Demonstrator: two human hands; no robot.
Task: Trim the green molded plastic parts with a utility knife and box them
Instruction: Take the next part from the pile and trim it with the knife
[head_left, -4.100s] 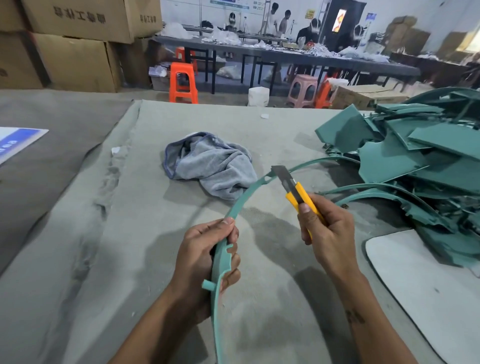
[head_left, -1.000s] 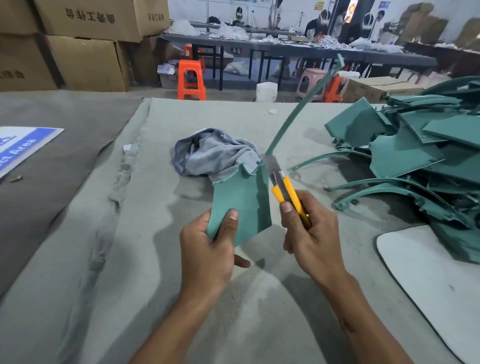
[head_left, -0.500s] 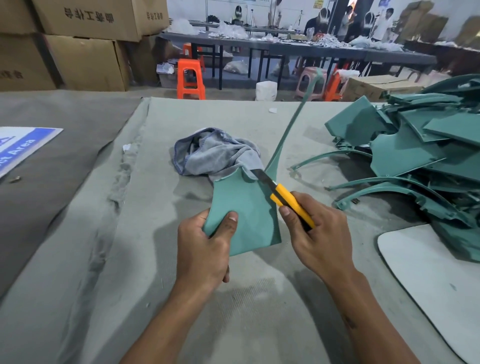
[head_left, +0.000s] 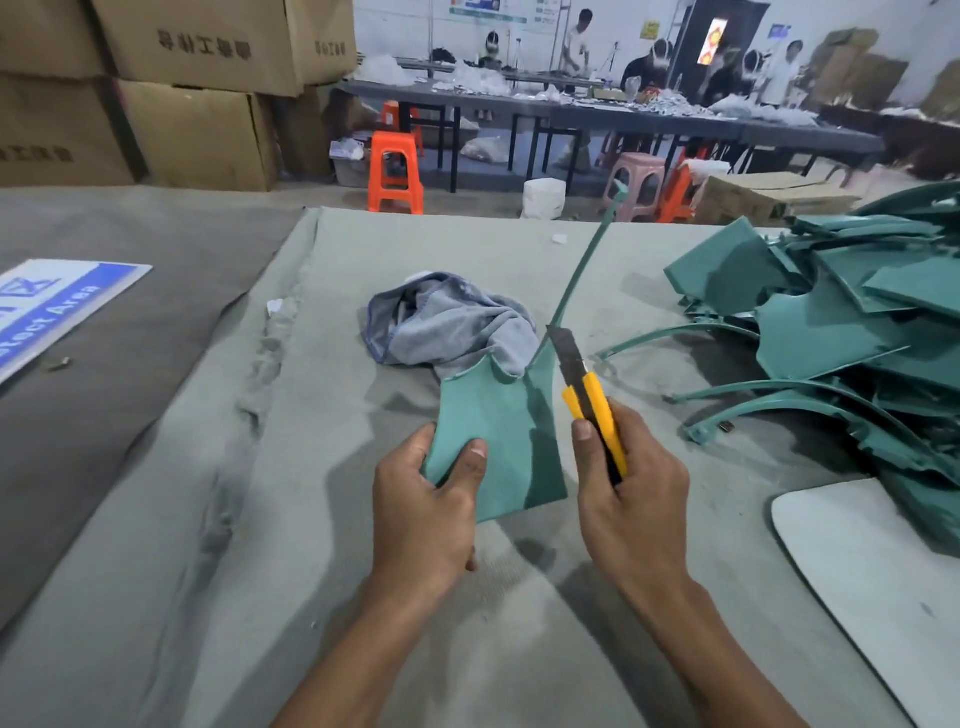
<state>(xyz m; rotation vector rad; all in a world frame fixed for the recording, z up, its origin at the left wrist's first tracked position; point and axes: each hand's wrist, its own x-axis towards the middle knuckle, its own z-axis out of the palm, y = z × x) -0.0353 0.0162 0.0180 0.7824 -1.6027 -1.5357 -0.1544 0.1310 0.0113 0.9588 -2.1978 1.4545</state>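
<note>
- The fingers of the left hand (head_left: 423, 512) are curling behind the lower left corner of the green part (head_left: 493, 441), with the thumb pressing on its front face, so this hand is grasping the part at the centre of the frame
- The fingers of the right hand (head_left: 631, 499) are clenching round the yellow handle of the utility knife (head_left: 592, 400), with the thumb lying along the handle's left side
- The knife's dark blade is pointing toward the upper left, and its tip is sitting at the part's upper right edge, where a thin green strip is rising toward the top of the frame
- The green part is being held up above the grey felt table cover (head_left: 208, 519), its broad panel facing the camera
- A crumpled grey cloth (head_left: 447, 322) is lying on the cover just behind the part, in the middle of the frame
- A pile of green parts (head_left: 841, 322) is sitting at the right of the frame, well apart from the hands, with curved strips sticking out toward the centre
- A white board (head_left: 872, 571) is lying at the lower right, partly under the pile
- A blue and white sign (head_left: 57, 306) is lying at the left edge
- Cardboard boxes (head_left: 197, 78) are standing stacked at the upper left
- 2 orange stools (head_left: 395, 171) are standing beyond the table at the top centre, and people are working at a long table at the upper right
</note>
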